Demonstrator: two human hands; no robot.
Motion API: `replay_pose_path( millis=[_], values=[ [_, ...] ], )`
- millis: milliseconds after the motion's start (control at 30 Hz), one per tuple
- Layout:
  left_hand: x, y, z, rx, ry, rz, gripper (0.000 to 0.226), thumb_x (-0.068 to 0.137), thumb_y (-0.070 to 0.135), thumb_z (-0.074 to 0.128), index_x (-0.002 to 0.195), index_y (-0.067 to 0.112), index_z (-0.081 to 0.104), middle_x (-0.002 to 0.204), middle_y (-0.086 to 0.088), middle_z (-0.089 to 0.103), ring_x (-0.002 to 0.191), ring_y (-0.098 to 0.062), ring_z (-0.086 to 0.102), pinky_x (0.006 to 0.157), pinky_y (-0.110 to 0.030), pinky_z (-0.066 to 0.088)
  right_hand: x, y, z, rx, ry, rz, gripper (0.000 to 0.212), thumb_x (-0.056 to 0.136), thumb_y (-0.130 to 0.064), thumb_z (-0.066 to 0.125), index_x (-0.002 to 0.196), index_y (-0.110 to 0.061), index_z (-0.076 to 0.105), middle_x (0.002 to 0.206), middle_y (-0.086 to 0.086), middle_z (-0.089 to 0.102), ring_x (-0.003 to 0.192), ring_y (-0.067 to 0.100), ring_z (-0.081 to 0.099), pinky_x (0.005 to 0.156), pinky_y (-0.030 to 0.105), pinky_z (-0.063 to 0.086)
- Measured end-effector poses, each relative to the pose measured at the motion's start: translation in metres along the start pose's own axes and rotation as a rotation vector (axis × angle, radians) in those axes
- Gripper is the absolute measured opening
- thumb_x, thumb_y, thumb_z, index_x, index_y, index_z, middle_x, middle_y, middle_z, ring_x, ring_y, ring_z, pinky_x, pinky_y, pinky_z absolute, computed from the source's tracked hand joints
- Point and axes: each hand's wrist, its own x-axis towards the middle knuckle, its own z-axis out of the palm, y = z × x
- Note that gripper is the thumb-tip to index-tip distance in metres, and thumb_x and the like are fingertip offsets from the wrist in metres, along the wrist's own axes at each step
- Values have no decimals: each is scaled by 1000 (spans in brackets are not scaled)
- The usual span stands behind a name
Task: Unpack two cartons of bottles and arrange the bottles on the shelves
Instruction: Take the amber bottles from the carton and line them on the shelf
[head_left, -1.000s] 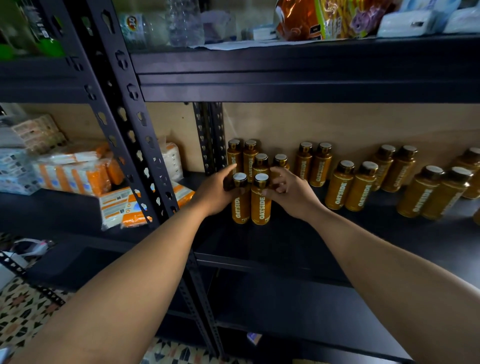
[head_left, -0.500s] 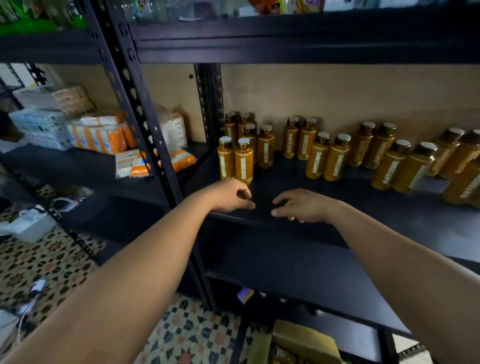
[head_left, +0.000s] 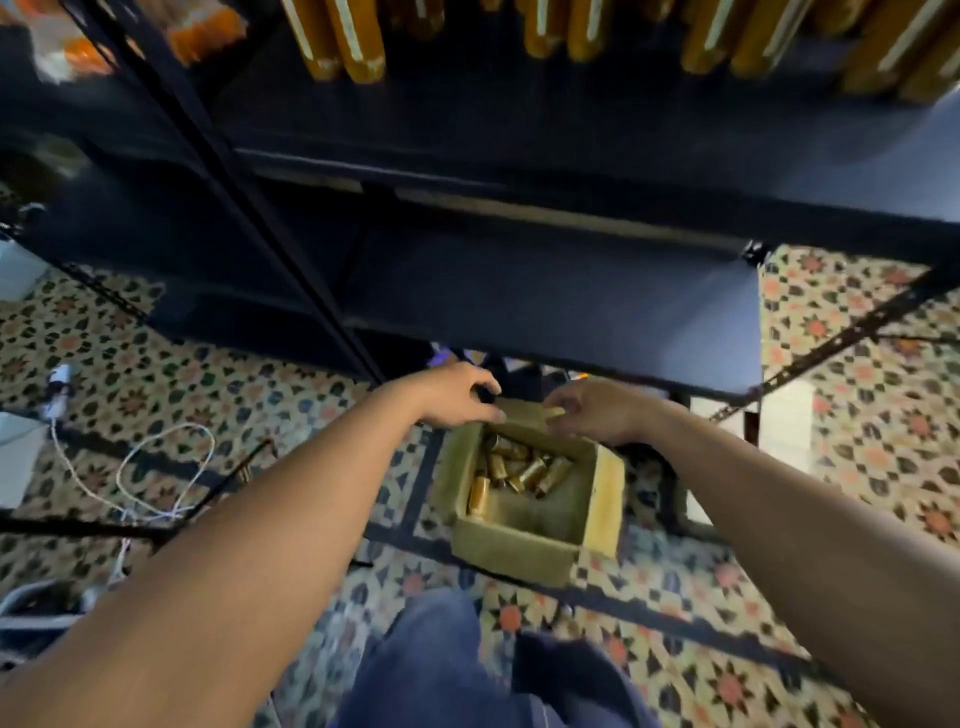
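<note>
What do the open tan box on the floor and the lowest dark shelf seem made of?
Open tan box: likely cardboard, matte, folded flaps. Lowest dark shelf: perhaps painted metal or laminate, smooth, dull sheen; blur leaves it open.

1. L grip (head_left: 457, 395), L arm (head_left: 260, 545): bare up to frame edge.
2. R grip (head_left: 592, 410), R arm (head_left: 779, 519): bare likewise.
3. Legs: dk-blue denim trousers (head_left: 441, 670), creased; stitching too blurred to read.

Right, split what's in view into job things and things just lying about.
Job: carton, loose bottles inside it, shelved bottles, dark shelf.
Lying about: white cable on the floor, orange packets on the left-hand shelf.
</note>
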Motion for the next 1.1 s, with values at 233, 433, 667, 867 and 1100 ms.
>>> replay_pose_path(
  millis=[233,433,667,867,1100],
  values=[
    [53,-49,94,-74,-166,-57,58,92,47,68,144,27,50,125,-1,63,100,-15,62,75,-25,46,23,55,96,189,-26,197,38,92,-50,69,125,-31,66,116,-2,69,111,23,63,95,37,51],
    [133,-128,182,-55,-297,-73,62,93,46,67,148,27,44,128,1,61,103,-14,61,74,-26,46,92,101,201,316,5,311,45,92,-49,70,130,-26,63,121,-4,68,103,15,63,80,27,51],
    [283,-213,289,-69,-303,-79,58,92,47,67,144,33,46,121,5,58,100,-11,58,80,-29,49,228,193,325,409,-24,337,31,94,-43,69,121,-27,67,111,-6,69,100,14,65,90,33,55],
    [412,-254,370,-190,-133,-27,55,95,38,66,145,31,46,132,2,58,109,-12,59,77,-25,45,330,280,395,497,220,401,35,95,-27,71,128,-30,61,119,-2,69,95,10,67,77,27,58],
    [525,-284,444,-182,93,62,58,93,29,69,146,29,45,140,1,54,125,-19,54,99,-37,49,416,360,460,611,453,384,67,93,-3,66,151,-27,43,150,2,50,139,21,46,113,33,40]
  ],
)
